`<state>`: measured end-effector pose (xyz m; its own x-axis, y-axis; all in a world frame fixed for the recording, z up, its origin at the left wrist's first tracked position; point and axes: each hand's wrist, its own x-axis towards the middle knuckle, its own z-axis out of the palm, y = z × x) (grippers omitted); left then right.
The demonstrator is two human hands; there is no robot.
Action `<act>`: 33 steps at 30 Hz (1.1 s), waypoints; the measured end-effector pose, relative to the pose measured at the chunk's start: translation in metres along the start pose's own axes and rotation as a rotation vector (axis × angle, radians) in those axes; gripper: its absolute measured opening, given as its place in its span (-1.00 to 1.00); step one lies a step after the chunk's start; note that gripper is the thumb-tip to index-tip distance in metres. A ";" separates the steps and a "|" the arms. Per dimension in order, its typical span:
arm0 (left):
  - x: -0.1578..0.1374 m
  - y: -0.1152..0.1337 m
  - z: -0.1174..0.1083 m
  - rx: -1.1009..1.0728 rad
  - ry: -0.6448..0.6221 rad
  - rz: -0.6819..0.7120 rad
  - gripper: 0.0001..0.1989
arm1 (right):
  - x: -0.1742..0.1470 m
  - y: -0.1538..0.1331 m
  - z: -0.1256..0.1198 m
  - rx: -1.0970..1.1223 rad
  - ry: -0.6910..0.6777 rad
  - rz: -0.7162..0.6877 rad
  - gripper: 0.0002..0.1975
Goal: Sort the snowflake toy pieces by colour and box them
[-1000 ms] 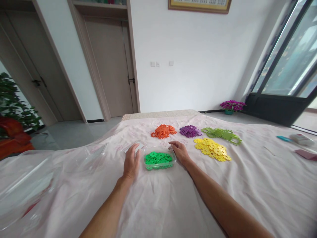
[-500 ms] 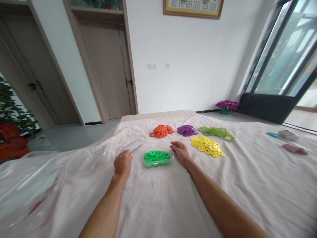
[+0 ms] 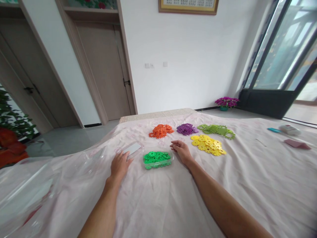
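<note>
A clear plastic box point(image 3: 158, 166) sits on the cloth between my hands, full of green flower-shaped plastic pieces point(image 3: 156, 157). To its left lies a clear flat lid with a white label point(image 3: 133, 148). My left hand point(image 3: 120, 164) is at the lid's near left edge, fingers spread, thumb pointing toward the box. My right hand point(image 3: 182, 151) rests at the box's right rim, its fingers loosely bent and nothing visible in them; whether it touches the rim I cannot tell.
Beyond the box are piles of orange pieces point(image 3: 160, 131), purple pieces point(image 3: 186, 129), light green pieces point(image 3: 218, 130) and yellow pieces point(image 3: 208, 144). Clear plastic containers point(image 3: 27, 191) lie at left. At right are a pink folded item point(image 3: 297, 144), a white packet point(image 3: 289, 130) and a blue item point(image 3: 273, 130).
My left hand has gone from closed at the lid to spread fingers, slightly left. The lid now lies flatter, with more of it showing. My right hand stays beside the box.
</note>
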<state>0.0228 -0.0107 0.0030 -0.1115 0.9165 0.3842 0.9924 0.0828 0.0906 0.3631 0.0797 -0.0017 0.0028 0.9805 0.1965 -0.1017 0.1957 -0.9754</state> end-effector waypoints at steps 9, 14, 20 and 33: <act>0.012 0.005 -0.008 0.242 -0.068 0.154 -0.64 | 0.001 -0.001 0.001 0.020 -0.013 0.007 -0.69; 0.029 0.004 -0.033 0.136 0.202 0.034 -0.60 | 0.001 -0.002 0.001 0.026 -0.006 0.021 -0.69; 0.053 0.014 -0.069 -0.558 0.333 -0.060 -0.59 | -0.001 -0.008 0.001 0.045 0.012 0.037 -0.65; 0.069 0.078 -0.031 -0.678 -0.211 0.074 -0.66 | -0.018 -0.030 -0.001 -0.300 -0.172 -0.103 -0.47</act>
<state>0.0913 0.0471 0.0655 0.0349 0.9722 0.2316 0.7392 -0.1811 0.6487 0.3669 0.0558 0.0244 -0.1723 0.9431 0.2844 0.1870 0.3148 -0.9306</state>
